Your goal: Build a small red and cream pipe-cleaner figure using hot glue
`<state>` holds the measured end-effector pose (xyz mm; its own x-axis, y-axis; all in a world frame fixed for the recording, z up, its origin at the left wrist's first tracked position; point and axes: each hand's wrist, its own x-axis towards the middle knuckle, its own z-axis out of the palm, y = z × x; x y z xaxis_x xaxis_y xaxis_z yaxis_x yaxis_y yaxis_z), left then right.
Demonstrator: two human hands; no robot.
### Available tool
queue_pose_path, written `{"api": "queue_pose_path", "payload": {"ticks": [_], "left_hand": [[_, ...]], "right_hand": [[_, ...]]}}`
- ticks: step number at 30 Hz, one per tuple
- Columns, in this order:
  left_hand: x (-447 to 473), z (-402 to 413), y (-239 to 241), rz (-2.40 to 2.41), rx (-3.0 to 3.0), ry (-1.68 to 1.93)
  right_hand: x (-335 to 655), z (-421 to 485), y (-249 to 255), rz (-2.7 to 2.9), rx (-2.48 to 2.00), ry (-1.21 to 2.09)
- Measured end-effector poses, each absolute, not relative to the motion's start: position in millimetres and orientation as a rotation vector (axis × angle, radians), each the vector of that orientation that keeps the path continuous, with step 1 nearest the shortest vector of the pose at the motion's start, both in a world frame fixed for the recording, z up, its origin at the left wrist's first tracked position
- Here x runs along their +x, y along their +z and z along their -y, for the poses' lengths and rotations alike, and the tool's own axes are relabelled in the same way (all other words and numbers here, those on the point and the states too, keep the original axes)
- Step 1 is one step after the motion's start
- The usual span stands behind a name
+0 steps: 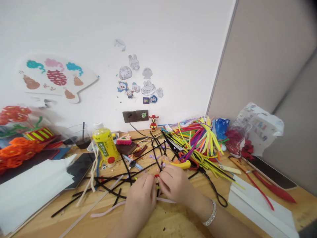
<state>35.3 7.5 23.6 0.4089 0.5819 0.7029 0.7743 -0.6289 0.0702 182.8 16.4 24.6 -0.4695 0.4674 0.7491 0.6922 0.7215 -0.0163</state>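
My left hand (141,195) and my right hand (177,185) meet low in the middle of the view, fingertips close together. Between them they pinch a small red piece (157,176), mostly covered by the fingers, so its exact kind cannot be made out. A bit of yellow (158,187) shows just below it. Under and beside the left hand lies a pale pink pipe cleaner (109,211). Black pipe cleaners (106,180) are strewn to the left and beyond both hands. A yellow handle (182,164) lies right behind my right hand.
A heap of coloured pipe cleaners (198,138) spreads at the back right. Left stand a yellow drink bottle (105,145), a plastic cup (83,140), orange craft flowers (19,152) and white paper (34,188). A white sheet (260,211) and a phone (271,173) lie right.
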Motion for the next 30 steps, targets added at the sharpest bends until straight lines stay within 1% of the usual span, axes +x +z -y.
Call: {"api": "queue_pose_path", "payload": {"ticks": [8, 12, 14, 17, 20, 23, 26, 30], "left_hand": [[37.3, -8.3, 9.0, 1.355, -2.52, -1.202], [41.3, -7.9, 15.1, 1.596, -2.659, -1.387], [41.7, -9.6, 19.0, 1.773, -2.719, -1.562], [38.9, -16.2, 22.3, 1.931, -2.804, -1.817], [35.1, -23.8, 23.3, 1.946, -2.943, -1.913], [34.7, -27.7, 23.2, 1.962, -3.137, -1.975], [37.5, -27.6, 21.4, 2.022, -3.285, -2.052], [41.4, -25.1, 17.1, 2.128, -3.301, -2.234]], "right_hand": [[168.3, -12.0, 15.3, 2.045, -1.026, -0.432], [167.0, -14.3, 11.8, 2.03, -1.076, -0.367], [169.2, -14.9, 14.8, 2.04, -1.047, -0.234], [174.5, -15.3, 25.0, 2.062, -0.944, 0.13], [179.8, -17.6, 34.4, 1.984, -0.877, 0.587], [183.7, -22.6, 36.8, 1.772, -0.844, 0.931], [187.0, -27.9, 35.1, 1.69, -0.789, 1.061], [190.2, -32.0, 33.9, 1.82, -0.829, 0.961]]}}
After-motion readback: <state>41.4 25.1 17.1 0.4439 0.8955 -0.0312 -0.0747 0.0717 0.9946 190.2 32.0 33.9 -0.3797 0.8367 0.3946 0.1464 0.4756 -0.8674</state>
